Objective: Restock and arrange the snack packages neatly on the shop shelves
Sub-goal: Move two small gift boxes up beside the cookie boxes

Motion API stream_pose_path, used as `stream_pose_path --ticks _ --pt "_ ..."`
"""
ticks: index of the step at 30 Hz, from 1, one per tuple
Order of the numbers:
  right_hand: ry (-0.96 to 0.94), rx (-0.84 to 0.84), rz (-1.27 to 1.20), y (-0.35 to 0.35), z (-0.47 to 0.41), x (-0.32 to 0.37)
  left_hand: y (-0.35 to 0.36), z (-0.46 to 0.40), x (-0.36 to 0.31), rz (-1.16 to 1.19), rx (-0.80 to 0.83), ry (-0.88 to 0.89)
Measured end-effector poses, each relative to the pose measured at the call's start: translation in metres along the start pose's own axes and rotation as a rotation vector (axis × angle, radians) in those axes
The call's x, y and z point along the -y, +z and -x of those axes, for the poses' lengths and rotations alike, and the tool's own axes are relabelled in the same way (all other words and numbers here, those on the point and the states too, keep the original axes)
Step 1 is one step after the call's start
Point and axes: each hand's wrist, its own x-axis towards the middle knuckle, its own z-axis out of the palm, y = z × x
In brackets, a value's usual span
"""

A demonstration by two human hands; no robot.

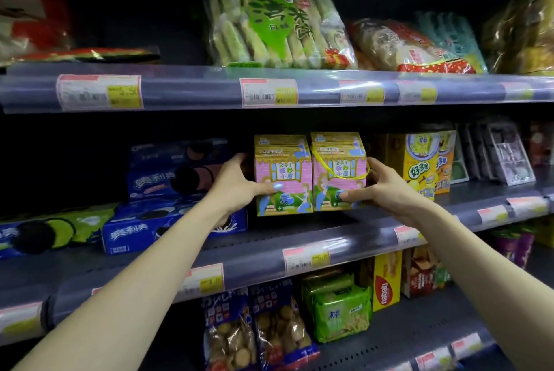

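Your left hand (236, 181) has its grip on the outer left side of the left pink-and-yellow house-shaped cardboard box (283, 174), thumb across the front face and fingers curled round the far edge. Your right hand (379, 186) grips the right pink-and-yellow house-shaped cardboard box (338, 171) the same way from its right side, thumb low on the front, fingers wrapped behind. The two boxes stand upright, touching side by side, between your hands on the middle grey metal shelf (299, 238), set back from its front edge. A thin yellow carry strap (325, 167) loops across the right box.

Just left of them sit blue cardboard cookie boxes (177, 190), stacked two high, with a green-fronted cookie box (51, 231) further left. To the right stands a yellow cartoon-printed carton (421, 163). On the shelf above lies a large green clear-plastic bag of rice crackers (275, 23). Below, you have a green wrapped biscuit pack (340, 310) and a yellow wafer box (386, 283). Pink-and-yellow price labels (268, 92) line the shelf rails.
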Motion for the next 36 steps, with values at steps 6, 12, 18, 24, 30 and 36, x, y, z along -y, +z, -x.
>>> stream_pose_path --ticks 6,12,18,24,30,36 --pt "0.004 0.02 0.035 -0.002 -0.026 -0.011 0.011 -0.009 0.0 -0.073 0.011 -0.037" --pt "0.007 0.047 0.09 -0.014 -0.049 -0.022 0.032 -0.015 0.0 -0.1 -0.004 -0.095" --pt "0.04 0.095 0.135 -0.021 -0.065 -0.032 0.056 -0.018 0.002 -0.149 -0.062 -0.163" --pt "0.045 0.124 0.174 -0.021 -0.085 -0.039 0.067 -0.021 0.0 -0.167 -0.098 -0.207" --pt "0.056 0.181 0.157 -0.017 -0.102 -0.041 0.074 -0.033 0.006 -0.213 -0.136 -0.213" --pt "0.033 0.211 0.164 -0.014 -0.115 -0.045 0.08 -0.041 0.013 -0.306 -0.179 -0.197"
